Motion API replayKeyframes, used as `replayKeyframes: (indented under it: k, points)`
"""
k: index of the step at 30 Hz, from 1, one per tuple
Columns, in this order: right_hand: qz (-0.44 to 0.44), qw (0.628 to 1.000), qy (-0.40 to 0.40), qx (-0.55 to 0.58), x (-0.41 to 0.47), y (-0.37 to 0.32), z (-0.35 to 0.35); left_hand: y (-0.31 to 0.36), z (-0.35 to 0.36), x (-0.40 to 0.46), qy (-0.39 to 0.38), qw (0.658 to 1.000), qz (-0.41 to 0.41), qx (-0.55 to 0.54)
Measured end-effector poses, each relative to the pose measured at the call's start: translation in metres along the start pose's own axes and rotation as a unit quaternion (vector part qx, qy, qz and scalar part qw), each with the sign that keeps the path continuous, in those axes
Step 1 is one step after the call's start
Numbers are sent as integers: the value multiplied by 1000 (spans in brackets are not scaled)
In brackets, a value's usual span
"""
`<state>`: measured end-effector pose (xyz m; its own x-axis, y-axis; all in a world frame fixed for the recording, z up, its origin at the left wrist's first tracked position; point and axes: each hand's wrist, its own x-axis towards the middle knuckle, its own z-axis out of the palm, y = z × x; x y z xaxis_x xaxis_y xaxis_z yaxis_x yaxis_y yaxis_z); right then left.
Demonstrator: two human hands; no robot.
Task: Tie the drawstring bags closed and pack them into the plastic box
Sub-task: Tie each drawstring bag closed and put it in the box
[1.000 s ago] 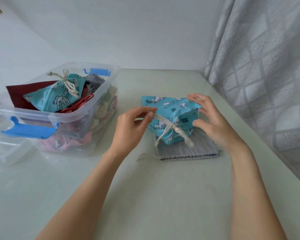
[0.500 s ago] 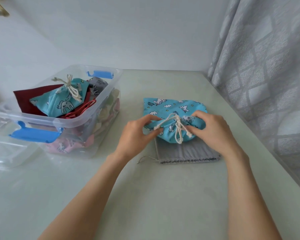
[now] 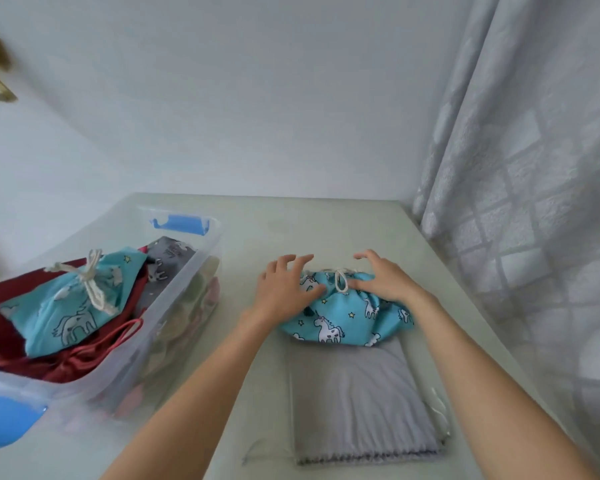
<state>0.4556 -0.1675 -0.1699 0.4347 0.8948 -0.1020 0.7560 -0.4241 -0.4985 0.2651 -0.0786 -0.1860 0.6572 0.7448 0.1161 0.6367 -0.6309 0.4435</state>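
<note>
A blue unicorn-print drawstring bag [image 3: 343,317] lay on the pale tabletop [image 3: 326,230], its long axis running from 9 to 3 o'clock and its gathered mouth pointing toward 12 o'clock, where a looped white cord [image 3: 340,282] lay between the two hands. The bag's near edge overlapped the far end of a flat grey bag [image 3: 357,403], whose long axis ran from 12 to 6 o'clock. The left hand [image 3: 284,289] rested on the bag's left shoulder with fingers spread and slightly raised, the thumb reaching toward the cord. The right hand [image 3: 385,282] lay on the right shoulder, fingers spread and arched, pinching nothing visible. At 9 o'clock from the bag, well apart, stood the clear plastic box [image 3: 201,268] with blue latches [image 3: 181,225]. It held a second blue tied bag [image 3: 70,306] tilted with its knot toward 12 o'clock, dark red fabric [image 3: 94,358] and a grey printed bag [image 3: 170,258]. A patterned curtain [image 3: 516,168] hung at 3 o'clock.
</note>
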Motion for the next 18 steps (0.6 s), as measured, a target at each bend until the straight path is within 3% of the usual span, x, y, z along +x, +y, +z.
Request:
replayKeyframes:
  k: [3,7,14,18]
  points:
    - [24,999,-15,-32,8,6,7,-7,9,6,-37,998,-16,58]
    - [-5,999,53,-2,3,1,6,-1,6,8,-1,1000,1,31]
    - [-102,969,219,42,-53,-41,-34,35,-35,-24,168,980,101,-29]
    - [-171,949,232,128,-89,-78,-65,52,-95,-73,272,950,151,-14]
